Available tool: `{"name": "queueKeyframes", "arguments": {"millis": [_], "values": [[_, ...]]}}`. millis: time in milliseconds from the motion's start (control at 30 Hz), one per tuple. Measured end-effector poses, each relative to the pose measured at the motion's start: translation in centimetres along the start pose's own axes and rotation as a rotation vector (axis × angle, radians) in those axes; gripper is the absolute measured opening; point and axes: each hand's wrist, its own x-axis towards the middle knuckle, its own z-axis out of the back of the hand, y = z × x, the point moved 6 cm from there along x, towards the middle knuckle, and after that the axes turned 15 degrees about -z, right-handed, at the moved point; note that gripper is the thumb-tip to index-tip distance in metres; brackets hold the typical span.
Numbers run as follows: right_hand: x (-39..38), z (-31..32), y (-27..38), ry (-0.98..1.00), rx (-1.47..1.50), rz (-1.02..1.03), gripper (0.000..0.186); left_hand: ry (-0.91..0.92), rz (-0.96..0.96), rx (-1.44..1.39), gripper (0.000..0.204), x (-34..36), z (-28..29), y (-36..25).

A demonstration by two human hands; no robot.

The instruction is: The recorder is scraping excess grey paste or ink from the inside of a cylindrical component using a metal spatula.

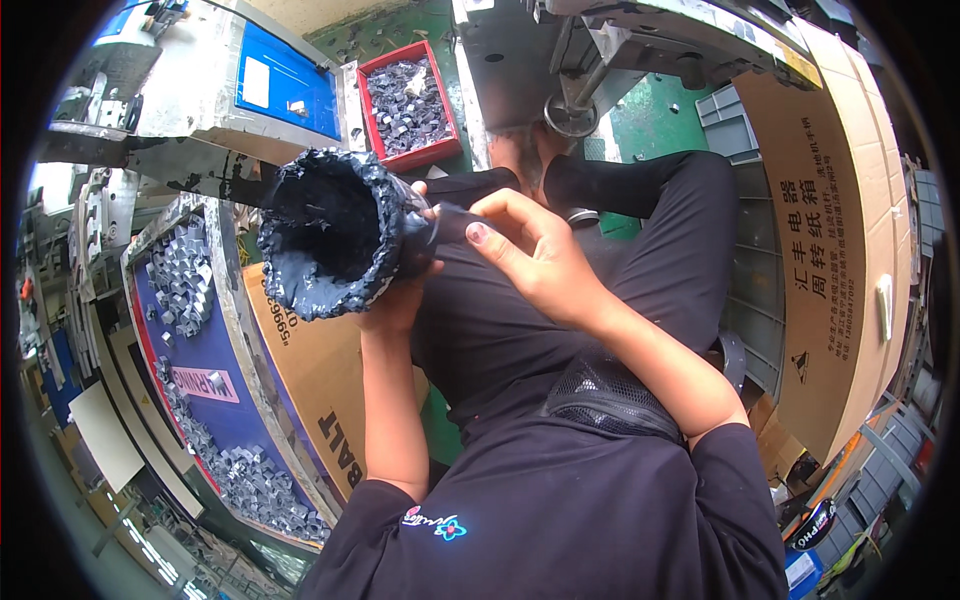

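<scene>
A black, hollow, cup-shaped piece (383,215) with a thick, ragged, glossy rim is held up left of my lap, its open mouth facing left. My left hand (395,308) is wrapped round it from below and behind, with its fingers partly hidden by the piece. On the right side of the piece, my right hand (545,255) has thumb and forefinger pinched together near its narrower end. A dark, blurred bit shows at those fingertips; I cannot tell whether it is separate from the black piece.
Small grey parts fill a red tray (456,148) on the green floor ahead. More such parts lie on a blue surface (215,335) at left, beside a cardboard box (290,370). Machine metalwork (510,50) stands in front. A tall cardboard sheet (850,230) and grey crates (755,290) stand at right.
</scene>
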Motion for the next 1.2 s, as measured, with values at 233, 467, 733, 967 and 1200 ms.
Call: {"name": "queueKeyframes", "arguments": {"millis": [233,467,733,967,1200], "values": [[-1.5,-0.3,3.7,-0.143,-0.177,0.316,0.032,0.001,0.034,-0.094,0.077,0.1,-0.7,0.1],[-2.4,-0.8,5.4,-0.207,-0.215,0.460,0.018,0.023,-0.007,0.001,0.077,0.2,-0.8,0.6],[-2.1,-1.2,5.1,-0.190,-0.185,0.384,0.016,0.034,-0.076,0.284,0.074,0.1,-1.2,0.8],[-2.2,-1.1,5.5,-0.177,-0.152,0.432,0.009,0.064,-0.091,0.339,0.077,0.2,-1.0,1.0],[-2.1,-1.1,4.5,-0.090,0.070,0.333,0.008,-0.070,-0.031,0.454,0.088,-0.1,0.1,1.1]]}}
